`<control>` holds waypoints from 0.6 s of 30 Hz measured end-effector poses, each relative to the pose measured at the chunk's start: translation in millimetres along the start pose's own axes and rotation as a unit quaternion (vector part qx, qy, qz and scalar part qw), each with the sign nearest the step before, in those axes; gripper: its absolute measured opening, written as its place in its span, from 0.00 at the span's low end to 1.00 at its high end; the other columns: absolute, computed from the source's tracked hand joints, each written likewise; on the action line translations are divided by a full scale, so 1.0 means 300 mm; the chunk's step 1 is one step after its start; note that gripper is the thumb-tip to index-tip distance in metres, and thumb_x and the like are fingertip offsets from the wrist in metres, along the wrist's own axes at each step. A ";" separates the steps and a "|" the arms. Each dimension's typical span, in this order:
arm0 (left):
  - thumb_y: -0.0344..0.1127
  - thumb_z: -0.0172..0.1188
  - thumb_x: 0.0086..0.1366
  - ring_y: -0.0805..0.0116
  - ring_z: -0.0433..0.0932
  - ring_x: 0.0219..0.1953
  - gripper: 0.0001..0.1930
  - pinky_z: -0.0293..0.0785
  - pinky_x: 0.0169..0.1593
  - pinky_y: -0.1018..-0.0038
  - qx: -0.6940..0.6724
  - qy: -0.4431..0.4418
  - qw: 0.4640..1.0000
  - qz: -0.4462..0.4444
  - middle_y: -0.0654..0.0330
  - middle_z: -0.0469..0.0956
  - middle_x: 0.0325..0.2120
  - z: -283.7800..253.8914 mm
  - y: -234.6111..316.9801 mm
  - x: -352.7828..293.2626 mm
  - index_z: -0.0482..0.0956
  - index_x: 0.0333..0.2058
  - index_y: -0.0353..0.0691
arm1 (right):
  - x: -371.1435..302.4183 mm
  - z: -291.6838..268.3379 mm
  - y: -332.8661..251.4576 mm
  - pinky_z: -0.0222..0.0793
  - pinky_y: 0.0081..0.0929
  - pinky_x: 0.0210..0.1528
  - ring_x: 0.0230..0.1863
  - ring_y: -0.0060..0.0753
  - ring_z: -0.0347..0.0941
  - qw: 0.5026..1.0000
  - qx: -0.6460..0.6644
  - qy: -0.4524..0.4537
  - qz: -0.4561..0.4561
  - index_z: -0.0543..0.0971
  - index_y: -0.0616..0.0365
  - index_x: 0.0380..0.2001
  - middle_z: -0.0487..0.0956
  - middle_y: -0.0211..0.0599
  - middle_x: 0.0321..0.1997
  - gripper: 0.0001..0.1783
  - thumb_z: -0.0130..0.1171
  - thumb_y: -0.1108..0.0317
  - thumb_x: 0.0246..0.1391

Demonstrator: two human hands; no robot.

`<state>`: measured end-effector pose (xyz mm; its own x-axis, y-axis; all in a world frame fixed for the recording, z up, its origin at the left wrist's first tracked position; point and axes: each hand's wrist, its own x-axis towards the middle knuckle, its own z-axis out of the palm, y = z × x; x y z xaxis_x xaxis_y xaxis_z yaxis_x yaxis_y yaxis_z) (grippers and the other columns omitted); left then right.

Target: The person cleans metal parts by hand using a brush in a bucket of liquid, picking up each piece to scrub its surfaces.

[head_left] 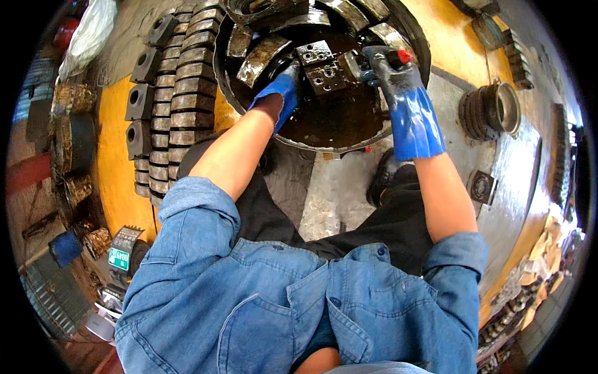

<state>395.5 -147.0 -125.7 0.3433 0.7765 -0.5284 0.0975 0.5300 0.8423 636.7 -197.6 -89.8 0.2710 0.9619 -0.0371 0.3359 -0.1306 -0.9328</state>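
Note:
A dark metal block with drilled holes (326, 77) sits in the round oily tub (330, 148), its face wet and shiny. My left hand (283, 90), in a blue glove with a dark oily palm, grips the block's left side; its fingertips are partly hidden. From the right, my right hand (398, 84), gloved the same way, is closed around a brush (351, 65) with a dark, red-ended handle. The brush head meets the block's right edge. Dark liquid covers the tub's bottom.
Curved metal segments (265, 59) rest in the tub's far part. Left of it stand long rows of dark metal pieces (190, 103) and square blocks with holes (138, 103). Metal rings (492, 111) stand to the right, near a small square part (482, 187). My shoe (381, 177) is close to the tub.

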 end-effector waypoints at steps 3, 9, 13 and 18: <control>0.56 0.42 0.78 0.59 0.67 0.66 0.32 0.58 0.70 0.68 -0.096 0.002 0.994 -0.050 0.53 0.68 0.67 0.038 0.036 -0.041 0.67 0.68 0.38 | -0.023 0.035 -0.082 0.78 0.25 0.48 0.42 0.32 0.81 0.995 0.095 -0.026 0.004 0.84 0.61 0.46 0.86 0.35 0.41 0.10 0.62 0.72 0.63; 0.63 0.41 0.76 0.54 0.60 0.71 0.39 0.50 0.74 0.66 -0.160 -0.051 0.985 -0.044 0.47 0.63 0.70 -0.071 -0.151 0.095 0.63 0.70 0.35 | -0.023 0.097 -0.157 0.78 0.26 0.48 0.41 0.26 0.80 0.952 0.288 -0.100 0.025 0.83 0.63 0.46 0.86 0.34 0.42 0.11 0.64 0.72 0.62; 0.58 0.40 0.78 0.58 0.63 0.68 0.34 0.54 0.71 0.67 -0.009 0.017 1.000 -0.009 0.49 0.67 0.67 0.000 -0.028 -0.031 0.67 0.68 0.36 | 0.050 0.095 -0.056 0.77 0.26 0.46 0.40 0.24 0.79 0.998 0.065 0.005 -0.015 0.83 0.62 0.46 0.85 0.33 0.41 0.10 0.63 0.72 0.63; 0.58 0.42 0.77 0.58 0.68 0.65 0.33 0.59 0.68 0.66 0.014 0.031 0.999 -0.003 0.50 0.71 0.65 -0.034 -0.093 0.019 0.71 0.65 0.37 | -0.005 0.144 -0.169 0.78 0.28 0.45 0.40 0.28 0.79 0.986 0.168 0.002 -0.010 0.83 0.62 0.45 0.85 0.36 0.41 0.09 0.64 0.73 0.62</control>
<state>385.4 -153.9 -153.5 0.2848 0.7934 -0.5379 0.1262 0.5252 0.8416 580.2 -181.9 -57.9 0.2719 0.9622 -0.0160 0.0246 -0.0235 -0.9994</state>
